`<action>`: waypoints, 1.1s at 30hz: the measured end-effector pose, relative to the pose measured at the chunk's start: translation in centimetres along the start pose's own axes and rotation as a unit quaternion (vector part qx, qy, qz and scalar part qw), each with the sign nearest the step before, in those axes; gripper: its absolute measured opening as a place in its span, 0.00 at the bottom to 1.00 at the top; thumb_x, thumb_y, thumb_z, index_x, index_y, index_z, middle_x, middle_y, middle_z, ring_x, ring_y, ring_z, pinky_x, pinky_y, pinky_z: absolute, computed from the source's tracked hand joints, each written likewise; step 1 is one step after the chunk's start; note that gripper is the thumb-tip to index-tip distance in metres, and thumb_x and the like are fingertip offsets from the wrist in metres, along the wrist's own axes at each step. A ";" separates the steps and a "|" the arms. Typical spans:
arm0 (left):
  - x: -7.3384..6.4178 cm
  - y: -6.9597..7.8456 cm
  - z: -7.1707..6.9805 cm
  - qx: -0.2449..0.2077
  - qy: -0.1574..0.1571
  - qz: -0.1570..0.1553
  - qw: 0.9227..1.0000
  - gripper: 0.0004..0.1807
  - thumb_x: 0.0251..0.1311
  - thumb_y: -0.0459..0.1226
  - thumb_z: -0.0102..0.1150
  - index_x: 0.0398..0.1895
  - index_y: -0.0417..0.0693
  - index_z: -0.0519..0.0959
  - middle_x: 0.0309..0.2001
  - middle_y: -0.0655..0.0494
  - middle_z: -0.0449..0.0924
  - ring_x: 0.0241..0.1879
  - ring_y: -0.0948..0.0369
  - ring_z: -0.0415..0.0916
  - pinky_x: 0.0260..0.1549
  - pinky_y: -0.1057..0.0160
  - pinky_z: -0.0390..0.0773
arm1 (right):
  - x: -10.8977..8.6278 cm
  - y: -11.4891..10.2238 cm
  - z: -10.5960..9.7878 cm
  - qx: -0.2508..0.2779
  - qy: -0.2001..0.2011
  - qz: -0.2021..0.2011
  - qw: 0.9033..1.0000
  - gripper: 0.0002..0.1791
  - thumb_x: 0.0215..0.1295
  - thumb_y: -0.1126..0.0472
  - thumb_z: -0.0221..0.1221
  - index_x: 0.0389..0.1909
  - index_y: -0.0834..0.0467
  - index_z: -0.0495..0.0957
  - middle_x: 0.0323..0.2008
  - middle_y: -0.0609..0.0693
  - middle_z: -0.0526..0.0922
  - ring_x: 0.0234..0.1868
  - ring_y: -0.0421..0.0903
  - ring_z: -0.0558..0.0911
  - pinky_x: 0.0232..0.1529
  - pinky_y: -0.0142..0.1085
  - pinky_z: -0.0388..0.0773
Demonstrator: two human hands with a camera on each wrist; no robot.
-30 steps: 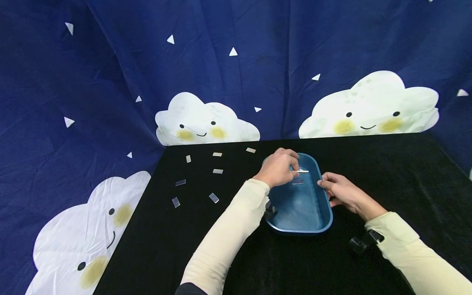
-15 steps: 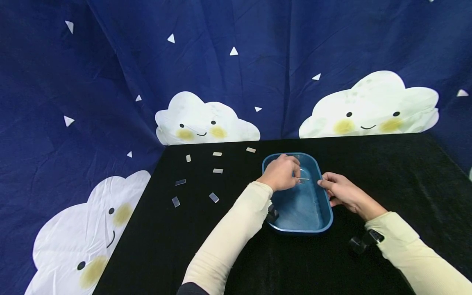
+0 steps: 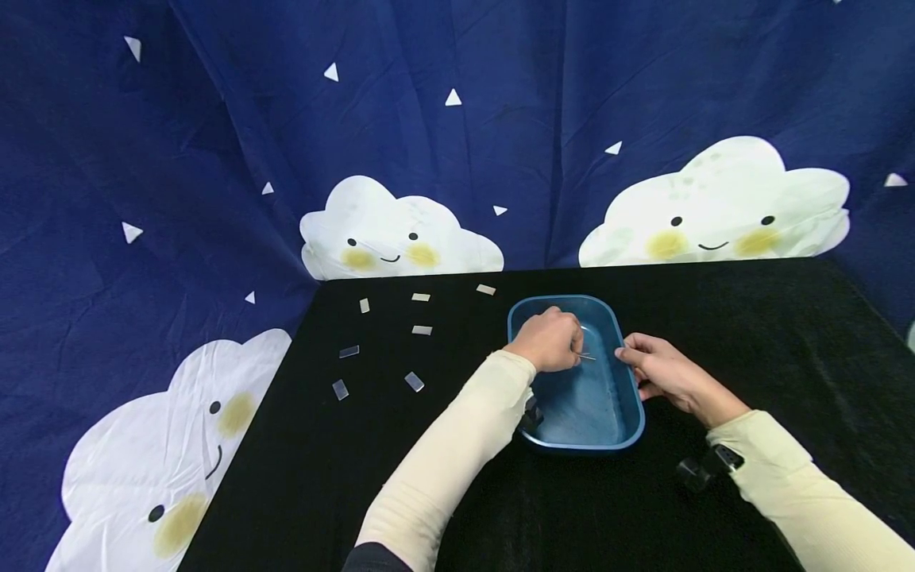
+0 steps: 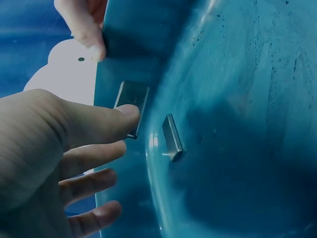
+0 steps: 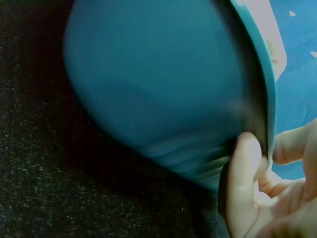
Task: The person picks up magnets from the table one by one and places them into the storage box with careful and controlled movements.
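Note:
A blue plastic basin (image 3: 581, 446) stands on the black-covered table. My left hand (image 3: 546, 340) is down inside it, toward the far end. Between thumb and fingers it pinches a small rectangular glass piece (image 4: 132, 97), thumb flat on its face; the other fingertips are spread. Close beside that, low in the basin, shows a second small glass piece (image 4: 172, 139). From the head view both appear only as thin edges at my fingertips. My right hand (image 3: 668, 372) grips the basin's right rim, with its thumb (image 5: 242, 153) outside the wall.
Several more small glass pieces (image 3: 415, 382) lie spread over the left part of the black table (image 3: 758, 334). A dark blue curtain (image 3: 400, 119) with white clouds hangs right behind the table's far edge.
My left hand has lowered deeper into the basin and toward me, carrying the glass piece down close to the other one. The right hand keeps its grip on the rim.

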State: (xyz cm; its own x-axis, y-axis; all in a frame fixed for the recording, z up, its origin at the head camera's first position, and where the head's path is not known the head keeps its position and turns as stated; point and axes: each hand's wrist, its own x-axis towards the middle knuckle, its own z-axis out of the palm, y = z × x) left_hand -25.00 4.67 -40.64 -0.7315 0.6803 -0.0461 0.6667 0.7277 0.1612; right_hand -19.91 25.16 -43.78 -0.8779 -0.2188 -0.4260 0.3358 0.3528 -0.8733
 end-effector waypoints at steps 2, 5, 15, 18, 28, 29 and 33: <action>0.1 0.0 0.1 0.006 -0.009 0.000 1.000 0.03 0.57 0.42 0.68 0.27 0.61 0.88 0.40 0.68 0.83 0.40 0.65 0.71 0.35 0.70 0.72 | 0.0 0.0 0.0 -0.002 0.000 -0.001 1.000 0.10 0.77 0.53 0.44 0.47 0.57 0.65 0.28 0.45 0.76 0.27 0.41 0.81 0.29 0.35 0.82; 0.1 0.1 0.1 0.005 -0.024 0.001 1.000 0.02 0.58 0.42 0.68 0.28 0.60 0.88 0.37 0.68 0.83 0.39 0.66 0.70 0.35 0.70 0.72 | 0.1 0.1 0.0 -0.008 0.002 -0.005 1.000 0.10 0.77 0.53 0.44 0.46 0.57 0.66 0.28 0.46 0.75 0.28 0.42 0.80 0.28 0.35 0.82; -0.1 0.3 0.0 -0.018 -0.055 0.001 0.998 0.06 0.60 0.42 0.67 0.25 0.58 0.86 0.27 0.67 0.79 0.35 0.66 0.70 0.32 0.71 0.70 | 0.0 0.1 0.0 -0.018 0.008 -0.011 1.000 0.10 0.77 0.54 0.45 0.44 0.57 0.65 0.27 0.45 0.72 0.26 0.41 0.78 0.27 0.34 0.80; 0.0 0.3 0.0 -0.032 -0.063 -0.002 0.997 0.08 0.60 0.41 0.67 0.24 0.57 0.85 0.24 0.66 0.79 0.31 0.67 0.72 0.29 0.71 0.71 | 0.0 0.1 0.0 -0.018 0.008 -0.011 1.000 0.10 0.77 0.54 0.45 0.44 0.57 0.65 0.27 0.45 0.72 0.26 0.41 0.78 0.27 0.34 0.81; 0.2 0.4 0.2 -0.033 -0.081 -0.010 0.996 0.11 0.59 0.41 0.68 0.19 0.58 0.82 0.21 0.66 0.78 0.26 0.68 0.72 0.26 0.71 0.70 | 0.0 0.0 0.1 -0.011 0.007 -0.009 1.000 0.09 0.77 0.54 0.44 0.44 0.57 0.65 0.27 0.45 0.73 0.25 0.40 0.79 0.27 0.34 0.81; 0.2 0.4 0.2 -0.034 -0.081 -0.009 0.996 0.11 0.59 0.41 0.68 0.19 0.57 0.82 0.20 0.66 0.78 0.26 0.68 0.72 0.26 0.71 0.71 | 0.0 0.0 0.1 -0.011 0.007 -0.009 1.000 0.09 0.76 0.54 0.44 0.44 0.57 0.65 0.27 0.45 0.73 0.25 0.40 0.78 0.27 0.34 0.81; 0.3 0.3 0.3 -0.032 -0.076 -0.008 0.997 0.10 0.59 0.42 0.67 0.20 0.57 0.83 0.21 0.65 0.78 0.29 0.67 0.73 0.28 0.71 0.71 | -0.1 0.0 0.1 -0.011 0.008 -0.009 1.000 0.09 0.76 0.54 0.44 0.43 0.56 0.65 0.27 0.45 0.73 0.26 0.40 0.78 0.27 0.34 0.81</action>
State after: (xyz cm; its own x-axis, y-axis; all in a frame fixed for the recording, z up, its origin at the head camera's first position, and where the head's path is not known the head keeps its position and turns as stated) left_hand -24.95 5.14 -40.93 -0.7088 0.6775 -0.1963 0.6408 0.7348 0.2222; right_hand -19.84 25.11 -43.77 -0.8890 -0.2110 -0.4064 0.3128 0.3684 -0.8755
